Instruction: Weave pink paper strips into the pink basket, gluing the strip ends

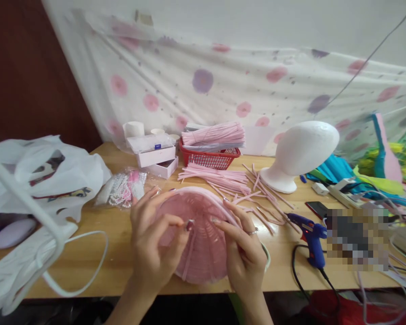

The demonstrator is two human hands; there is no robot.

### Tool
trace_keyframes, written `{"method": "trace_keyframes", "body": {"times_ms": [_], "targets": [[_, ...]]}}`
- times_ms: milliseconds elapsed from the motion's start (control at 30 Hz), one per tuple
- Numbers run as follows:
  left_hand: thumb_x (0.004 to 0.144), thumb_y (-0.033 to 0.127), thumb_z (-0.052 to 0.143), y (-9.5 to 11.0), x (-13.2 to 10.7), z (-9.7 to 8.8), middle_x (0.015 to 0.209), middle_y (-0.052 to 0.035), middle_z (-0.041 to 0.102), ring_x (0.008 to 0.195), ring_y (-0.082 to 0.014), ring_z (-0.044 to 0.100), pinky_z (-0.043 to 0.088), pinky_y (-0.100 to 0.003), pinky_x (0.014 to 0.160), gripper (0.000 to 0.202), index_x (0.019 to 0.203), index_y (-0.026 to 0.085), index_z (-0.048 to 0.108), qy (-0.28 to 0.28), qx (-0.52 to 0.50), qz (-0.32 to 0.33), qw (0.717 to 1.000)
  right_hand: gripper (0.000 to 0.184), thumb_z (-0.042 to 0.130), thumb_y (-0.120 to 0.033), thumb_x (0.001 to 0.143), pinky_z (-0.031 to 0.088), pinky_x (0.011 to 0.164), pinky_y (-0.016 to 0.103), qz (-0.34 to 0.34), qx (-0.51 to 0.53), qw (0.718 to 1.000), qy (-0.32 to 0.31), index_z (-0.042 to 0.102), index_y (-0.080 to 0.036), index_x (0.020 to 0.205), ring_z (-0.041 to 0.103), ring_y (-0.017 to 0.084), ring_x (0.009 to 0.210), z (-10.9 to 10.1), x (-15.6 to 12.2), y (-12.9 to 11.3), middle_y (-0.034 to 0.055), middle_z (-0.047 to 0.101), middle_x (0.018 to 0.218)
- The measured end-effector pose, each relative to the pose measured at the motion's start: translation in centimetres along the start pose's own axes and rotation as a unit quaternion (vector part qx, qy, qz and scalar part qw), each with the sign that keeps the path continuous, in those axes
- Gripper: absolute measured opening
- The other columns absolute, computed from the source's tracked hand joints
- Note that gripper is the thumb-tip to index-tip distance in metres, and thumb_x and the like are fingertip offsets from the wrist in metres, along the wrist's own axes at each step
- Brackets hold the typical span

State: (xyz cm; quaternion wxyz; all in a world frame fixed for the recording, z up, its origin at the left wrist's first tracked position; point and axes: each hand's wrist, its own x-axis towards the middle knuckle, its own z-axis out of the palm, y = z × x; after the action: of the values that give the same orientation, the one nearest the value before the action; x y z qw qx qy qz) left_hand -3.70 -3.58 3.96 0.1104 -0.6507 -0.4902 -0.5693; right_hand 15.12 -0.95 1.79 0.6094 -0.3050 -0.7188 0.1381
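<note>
A round pink woven basket-like piece [203,225] lies upside down near the wooden table's front edge. My left hand [152,243] rests on its left side, thumb and forefinger pinched on a thin pink strip at its middle. My right hand [243,253], a ring on one finger, lies on its right side with fingers spread and fingertips pressing the weave. Loose pink strips [223,180] lie just behind the piece.
A red basket [209,158] holds bundled pink strips. White foam head form [301,151] at right, blue glue gun [311,234] with black cord beside my right hand. Pink boxes [155,155], a bead packet [125,189], white plastic bags [43,176] at left.
</note>
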Motion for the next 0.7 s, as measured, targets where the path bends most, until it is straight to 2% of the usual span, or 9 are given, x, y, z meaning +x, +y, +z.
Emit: {"method": "trace_keyframes", "body": {"times_ms": [100,167,233,333,400,467,567,633,700], "targets": [[0.101,0.034,0.062,1.3,-0.1,0.9,0.150,-0.0102,0.058,0.152,-0.0405,0.038,0.024,-0.071,0.121,0.012,0.100,0.027,0.071,-0.065,0.056,-0.003,0.996,0.056,0.046,0.000,0.099,0.049,0.119,0.042,-0.028,-0.019,0.999,-0.032,0.069,-0.035,0.137,0.057,0.020,0.143,0.0,0.3,0.1,0.0019,0.065,0.150],[0.101,0.038,0.061,1.9,0.1,1.7,0.153,-0.0123,0.056,0.153,-0.0422,0.036,0.023,-0.072,0.121,0.016,0.103,0.026,0.071,-0.063,0.065,-0.031,0.995,0.058,0.047,0.000,0.099,0.046,0.122,0.045,-0.032,-0.015,0.999,-0.037,0.063,-0.034,0.144,0.053,0.021,0.148,0.0,0.1,0.2,0.0023,0.067,0.149],[0.100,0.035,0.061,2.3,0.0,2.4,0.148,-0.0127,0.059,0.150,-0.0402,0.041,0.028,-0.068,0.120,0.013,0.099,0.025,0.070,-0.024,0.058,-0.041,0.997,0.061,0.047,-0.001,0.100,0.048,0.121,0.045,-0.012,-0.002,0.999,-0.031,0.057,-0.035,0.149,0.052,0.021,0.149,0.1,-0.3,0.4,0.0022,0.067,0.148],[0.096,0.028,0.066,3.3,-1.6,2.9,0.130,-0.0101,0.067,0.129,-0.0308,0.061,0.044,-0.054,0.114,0.008,0.104,0.025,0.066,0.029,0.034,-0.049,0.998,0.061,0.047,-0.006,0.104,0.053,0.117,0.043,0.038,0.011,0.999,-0.018,0.049,-0.038,0.156,0.056,0.020,0.146,0.3,-1.1,0.4,0.0027,0.067,0.148],[0.097,0.034,0.066,4.4,-3.2,3.4,0.126,-0.0106,0.071,0.119,-0.0279,0.068,0.054,-0.047,0.105,0.030,0.125,0.025,0.060,-0.016,-0.029,-0.131,0.991,0.054,0.047,-0.015,0.107,0.052,0.118,0.045,0.057,0.012,0.998,-0.007,0.049,-0.038,0.155,0.055,0.022,0.147,0.6,-1.6,0.0,0.0044,0.066,0.149],[0.098,0.043,0.063,5.7,-4.6,3.9,0.135,-0.0151,0.070,0.124,-0.0310,0.070,0.061,-0.047,0.099,0.055,0.146,0.024,0.048,-0.068,-0.106,-0.223,0.967,0.045,0.045,-0.025,0.110,0.050,0.120,0.051,0.073,0.026,0.997,0.015,0.053,-0.035,0.153,0.053,0.025,0.150,1.3,-2.1,-0.8,0.0070,0.065,0.151],[0.100,0.041,0.061,7.1,-5.3,4.5,0.138,-0.0167,0.071,0.122,-0.0311,0.074,0.067,-0.044,0.091,0.057,0.152,0.027,0.043,-0.112,-0.187,-0.296,0.930,0.042,0.040,-0.030,0.112,0.046,0.122,0.058,0.137,0.089,0.985,0.054,0.053,-0.034,0.152,0.054,0.028,0.149,2.3,-3.1,-2.3,0.0087,0.065,0.151],[0.099,0.039,0.062,7.2,-4.8,4.4,0.135,-0.0161,0.073,0.118,-0.0300,0.076,0.069,-0.039,0.083,0.052,0.149,0.029,0.047,-0.114,-0.198,-0.311,0.922,0.044,0.042,-0.027,0.111,0.049,0.120,0.056,0.182,0.141,0.970,0.076,0.049,-0.037,0.153,0.057,0.027,0.147,2.6,-3.8,-2.9,0.0074,0.065,0.152],[0.098,0.036,0.065,6.7,-4.2,3.8,0.130,-0.0154,0.075,0.114,-0.0291,0.078,0.070,-0.036,0.078,0.052,0.147,0.030,0.048,-0.103,-0.206,-0.307,0.923,0.046,0.050,-0.025,0.108,0.056,0.114,0.050,0.186,0.203,0.957,0.090,0.050,-0.041,0.152,0.063,0.027,0.141,2.5,-4.3,-3.0,0.0060,0.068,0.149]]}}
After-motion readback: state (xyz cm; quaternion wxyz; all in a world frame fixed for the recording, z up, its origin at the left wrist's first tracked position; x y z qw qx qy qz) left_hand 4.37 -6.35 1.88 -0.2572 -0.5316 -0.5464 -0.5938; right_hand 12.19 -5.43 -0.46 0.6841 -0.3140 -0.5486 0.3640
